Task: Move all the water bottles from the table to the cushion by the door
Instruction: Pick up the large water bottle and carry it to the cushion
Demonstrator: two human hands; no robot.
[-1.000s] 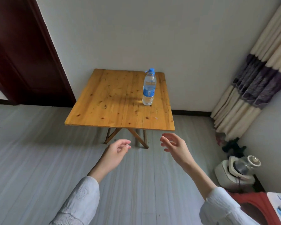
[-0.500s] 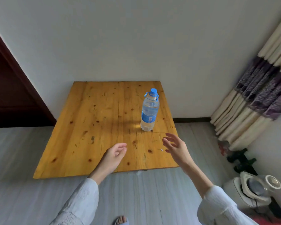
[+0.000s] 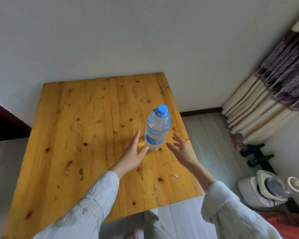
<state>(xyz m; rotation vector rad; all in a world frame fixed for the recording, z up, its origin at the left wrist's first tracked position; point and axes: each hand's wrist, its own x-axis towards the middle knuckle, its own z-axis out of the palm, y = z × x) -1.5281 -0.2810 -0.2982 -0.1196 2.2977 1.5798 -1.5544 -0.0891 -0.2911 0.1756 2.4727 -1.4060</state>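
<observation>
One clear water bottle [image 3: 156,130] with a blue cap, blue carry strap and blue label stands upright on the wooden table [image 3: 86,138], toward its right side. My left hand [image 3: 134,152] is spread just left of the bottle's base, thumb close to or touching it. My right hand [image 3: 180,148] is spread just right of the bottle, a small gap between them. Neither hand holds anything. The cushion and door are out of view.
A white wall backs the table. A dark door frame [image 3: 5,125] shows at the left edge. Striped curtains [image 3: 273,94] hang at right; a white kettle appliance [image 3: 273,188], dark objects [image 3: 255,156] and something red [image 3: 286,223] sit on the floor at right.
I have stepped up to the table, so it and the bottle fill more of the view. Both hands have reached forward and uncurled on either side of the bottle.
</observation>
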